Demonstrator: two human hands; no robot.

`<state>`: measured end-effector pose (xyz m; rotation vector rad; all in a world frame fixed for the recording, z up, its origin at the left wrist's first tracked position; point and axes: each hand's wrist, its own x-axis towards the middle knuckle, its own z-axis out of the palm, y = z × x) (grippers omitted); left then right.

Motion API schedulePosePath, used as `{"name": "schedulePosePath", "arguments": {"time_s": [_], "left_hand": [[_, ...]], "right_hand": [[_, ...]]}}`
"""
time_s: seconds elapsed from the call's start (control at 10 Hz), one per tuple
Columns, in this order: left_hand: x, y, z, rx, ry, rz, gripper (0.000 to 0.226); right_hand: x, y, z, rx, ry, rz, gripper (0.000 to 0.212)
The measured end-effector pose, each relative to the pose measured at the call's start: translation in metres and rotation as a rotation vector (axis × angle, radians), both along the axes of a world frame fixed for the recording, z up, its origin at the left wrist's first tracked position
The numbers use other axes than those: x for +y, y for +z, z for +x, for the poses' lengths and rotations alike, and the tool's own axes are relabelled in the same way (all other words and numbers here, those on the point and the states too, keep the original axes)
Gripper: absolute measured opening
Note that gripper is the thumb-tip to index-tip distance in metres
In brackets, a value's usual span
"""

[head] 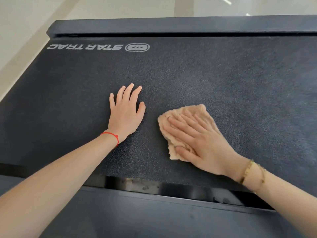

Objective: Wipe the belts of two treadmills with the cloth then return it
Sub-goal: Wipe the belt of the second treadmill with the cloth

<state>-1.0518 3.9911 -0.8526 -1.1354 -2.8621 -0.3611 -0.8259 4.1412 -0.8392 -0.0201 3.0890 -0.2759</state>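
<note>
Gym floor, branded treadmill belt [188, 74] with STAR TRAC logo [97, 47], pale tiled floor [25, 23]

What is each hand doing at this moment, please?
Left hand: open, flat on the belt, holding nothing.
Right hand: open, straight fingers pressing the cloth onto the belt.

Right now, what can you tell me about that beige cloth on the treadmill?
The cloth is a small, fluffy, peach-beige piece that looks like terry or microfibre, bunched with ragged, crumpled edges rather than folded neatly. It lies flat on the dark textured treadmill belt, right of centre and towards the near end. The right hand presses on it with straight, spread fingers, covering much of it, the thumb on its near edge. The left hand rests flat on the belt beside it, not touching the cloth.
</note>
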Motion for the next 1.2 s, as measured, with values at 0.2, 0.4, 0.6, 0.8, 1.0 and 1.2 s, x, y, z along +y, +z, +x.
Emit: {"name": "schedulePosePath", "arguments": {"time_s": [0.2,0.4,0.6,0.8,1.0,1.2], "left_hand": [[0.000,-0.001,-0.003,0.004,-0.004,0.007,0.052],[-0.004,0.001,-0.003,-0.047,-0.011,0.017,0.052],[-0.052,0.008,-0.003,-0.081,-0.001,-0.064,0.053],[-0.102,0.019,-0.028,-0.077,-0.017,-0.166,0.053],[-0.138,0.015,-0.074,-0.062,-0.016,-0.169,0.053],[-0.170,0.010,-0.123,-0.048,-0.076,-0.159,0.053]], "right_hand": [[0.089,0.000,-0.079,0.018,-0.342,-0.032,0.057],[0.054,-0.001,-0.136,0.027,-0.345,-0.067,0.058],[-0.040,-0.004,-0.067,0.050,0.104,-0.045,0.058],[-0.021,-0.005,-0.093,0.027,0.068,-0.030,0.058],[-0.018,0.000,-0.199,0.019,-0.263,-0.064,0.057],[-0.105,-0.003,-0.197,0.045,-0.090,-0.035,0.057]]}}
